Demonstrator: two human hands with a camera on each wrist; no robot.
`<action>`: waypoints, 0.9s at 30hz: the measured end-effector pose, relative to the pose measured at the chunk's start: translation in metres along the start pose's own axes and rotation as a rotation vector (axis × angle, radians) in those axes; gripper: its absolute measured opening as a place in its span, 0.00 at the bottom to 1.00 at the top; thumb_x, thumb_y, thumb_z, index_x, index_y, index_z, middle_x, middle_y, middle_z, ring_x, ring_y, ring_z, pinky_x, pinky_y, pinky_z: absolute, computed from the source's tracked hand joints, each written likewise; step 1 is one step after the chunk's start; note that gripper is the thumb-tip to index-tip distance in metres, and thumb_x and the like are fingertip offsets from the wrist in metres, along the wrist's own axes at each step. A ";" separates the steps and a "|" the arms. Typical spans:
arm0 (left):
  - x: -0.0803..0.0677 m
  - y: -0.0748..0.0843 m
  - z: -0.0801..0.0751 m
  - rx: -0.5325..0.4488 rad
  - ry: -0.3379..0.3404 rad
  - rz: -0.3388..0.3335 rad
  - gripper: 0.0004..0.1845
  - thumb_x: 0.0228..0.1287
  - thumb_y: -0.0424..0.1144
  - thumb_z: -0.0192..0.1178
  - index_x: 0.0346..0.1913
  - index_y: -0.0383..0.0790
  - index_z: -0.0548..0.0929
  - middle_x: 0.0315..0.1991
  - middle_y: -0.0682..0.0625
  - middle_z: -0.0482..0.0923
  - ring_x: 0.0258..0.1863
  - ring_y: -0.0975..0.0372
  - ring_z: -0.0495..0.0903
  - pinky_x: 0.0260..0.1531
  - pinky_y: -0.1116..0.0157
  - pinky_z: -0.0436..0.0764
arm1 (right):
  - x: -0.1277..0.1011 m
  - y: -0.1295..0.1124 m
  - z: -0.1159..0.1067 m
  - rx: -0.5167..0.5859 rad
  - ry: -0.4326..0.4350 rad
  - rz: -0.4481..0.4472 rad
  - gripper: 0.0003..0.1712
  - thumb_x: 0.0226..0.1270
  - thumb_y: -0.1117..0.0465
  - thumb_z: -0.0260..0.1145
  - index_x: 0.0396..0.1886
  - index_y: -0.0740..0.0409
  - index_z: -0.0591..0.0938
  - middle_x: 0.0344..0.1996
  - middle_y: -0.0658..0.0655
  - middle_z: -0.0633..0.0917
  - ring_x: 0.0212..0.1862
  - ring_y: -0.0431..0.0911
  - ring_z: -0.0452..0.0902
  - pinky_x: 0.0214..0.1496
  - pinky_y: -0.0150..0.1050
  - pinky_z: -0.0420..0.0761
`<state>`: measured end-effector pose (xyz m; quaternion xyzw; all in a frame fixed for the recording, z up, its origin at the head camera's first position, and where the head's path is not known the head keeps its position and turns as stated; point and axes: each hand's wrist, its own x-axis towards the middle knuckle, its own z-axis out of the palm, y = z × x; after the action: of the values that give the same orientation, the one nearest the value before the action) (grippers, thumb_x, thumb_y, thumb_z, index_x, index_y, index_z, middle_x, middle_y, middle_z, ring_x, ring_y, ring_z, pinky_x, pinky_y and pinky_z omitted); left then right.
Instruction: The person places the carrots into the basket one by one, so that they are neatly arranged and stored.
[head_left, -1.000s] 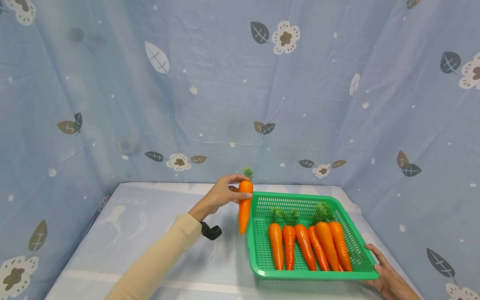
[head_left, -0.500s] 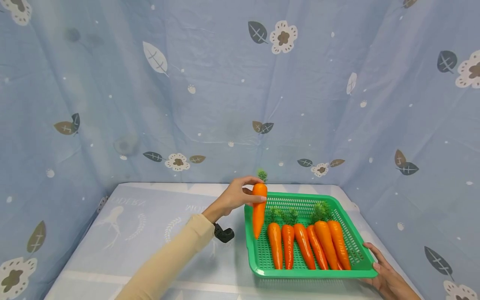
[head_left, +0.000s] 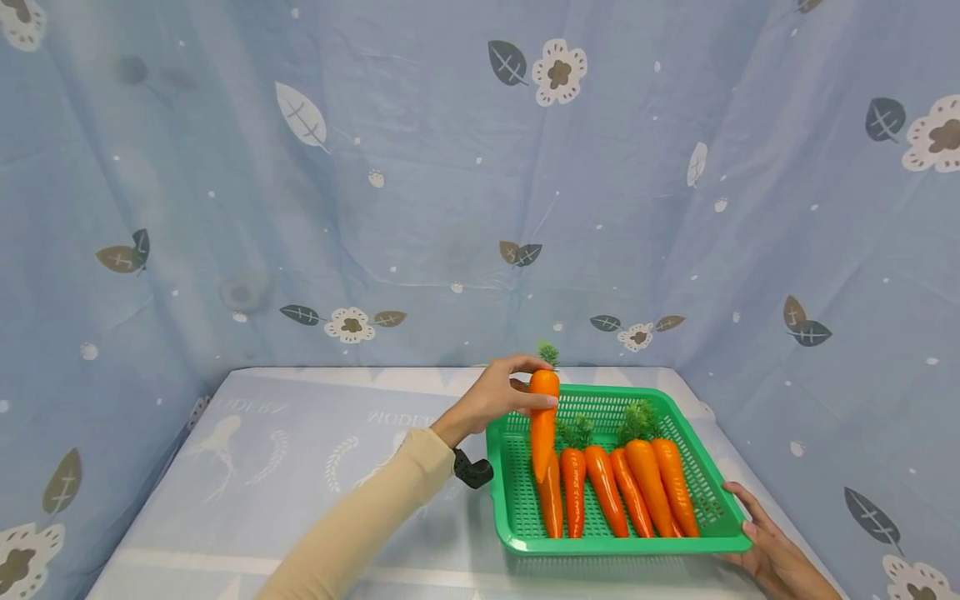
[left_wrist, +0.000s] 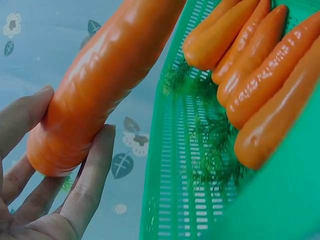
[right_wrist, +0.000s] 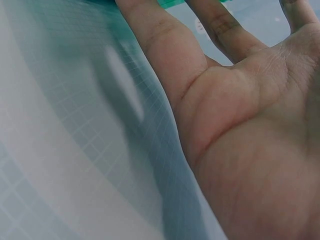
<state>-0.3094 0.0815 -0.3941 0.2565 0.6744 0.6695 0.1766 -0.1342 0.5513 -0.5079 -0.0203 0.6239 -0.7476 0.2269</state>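
My left hand pinches an orange carrot near its thick top end, thumb on one side and fingers on the other. The carrot hangs tip down over the left part of a green plastic basket, its green leaf tuft upward. In the left wrist view, the held carrot is tilted beside the basket wall. Several carrots lie side by side inside, tufts toward the back. My right hand grips the basket's front right corner; in the right wrist view its palm shows close to the table.
The table has a pale blue and white patterned cloth, stretching left of the basket. Behind and on both sides hangs a blue curtain with flowers and leaves. A black wrist device sits below my left wrist.
My left hand has carried the carrot rightward, from beside the basket's left rim to over its inside, overlapping the leftmost carrot. My right hand stays at the corner.
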 end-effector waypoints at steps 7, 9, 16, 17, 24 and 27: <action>0.007 -0.002 0.017 -0.043 -0.015 -0.011 0.26 0.59 0.37 0.78 0.61 0.48 0.83 0.59 0.51 0.77 0.43 0.54 0.87 0.43 0.50 0.88 | -0.002 0.001 -0.001 0.018 -0.057 -0.019 0.25 0.89 0.54 0.32 0.69 0.13 0.52 0.58 0.21 0.70 0.63 0.36 0.76 0.66 0.47 0.79; 0.009 -0.002 0.022 -0.062 -0.018 -0.014 0.27 0.59 0.36 0.77 0.61 0.47 0.83 0.59 0.51 0.77 0.44 0.54 0.87 0.44 0.48 0.88 | -0.002 0.001 -0.001 0.001 -0.027 -0.012 0.25 0.89 0.53 0.33 0.69 0.12 0.51 0.58 0.21 0.67 0.62 0.35 0.76 0.66 0.47 0.78; 0.017 -0.007 0.040 -0.081 -0.031 -0.028 0.25 0.60 0.35 0.77 0.60 0.44 0.83 0.56 0.51 0.78 0.41 0.55 0.87 0.41 0.50 0.88 | -0.001 0.002 0.003 0.002 0.024 -0.033 0.25 0.88 0.54 0.36 0.69 0.13 0.55 0.58 0.23 0.68 0.62 0.37 0.77 0.65 0.47 0.79; 0.019 -0.009 0.042 -0.081 -0.033 -0.035 0.24 0.60 0.35 0.77 0.59 0.45 0.83 0.55 0.51 0.79 0.40 0.55 0.87 0.40 0.51 0.89 | -0.002 0.002 0.003 0.028 -0.004 -0.051 0.26 0.88 0.56 0.35 0.69 0.14 0.57 0.58 0.23 0.71 0.62 0.37 0.77 0.65 0.47 0.79; 0.028 -0.018 0.059 -0.074 0.001 -0.100 0.22 0.59 0.35 0.77 0.56 0.49 0.85 0.52 0.50 0.78 0.38 0.53 0.86 0.44 0.45 0.87 | -0.002 0.002 0.001 0.166 -0.199 -0.139 0.33 0.87 0.62 0.29 0.74 0.20 0.63 0.67 0.30 0.73 0.69 0.41 0.73 0.70 0.50 0.74; 0.033 -0.023 0.067 -0.064 0.021 -0.122 0.21 0.59 0.34 0.77 0.55 0.49 0.85 0.53 0.50 0.77 0.36 0.52 0.86 0.47 0.41 0.85 | -0.002 0.002 0.001 0.182 -0.217 -0.144 0.34 0.87 0.62 0.29 0.75 0.20 0.63 0.67 0.30 0.73 0.69 0.42 0.73 0.70 0.51 0.73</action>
<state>-0.2990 0.1556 -0.4163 0.2020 0.6689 0.6814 0.2179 -0.1316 0.5510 -0.5093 -0.1250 0.5224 -0.8087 0.2398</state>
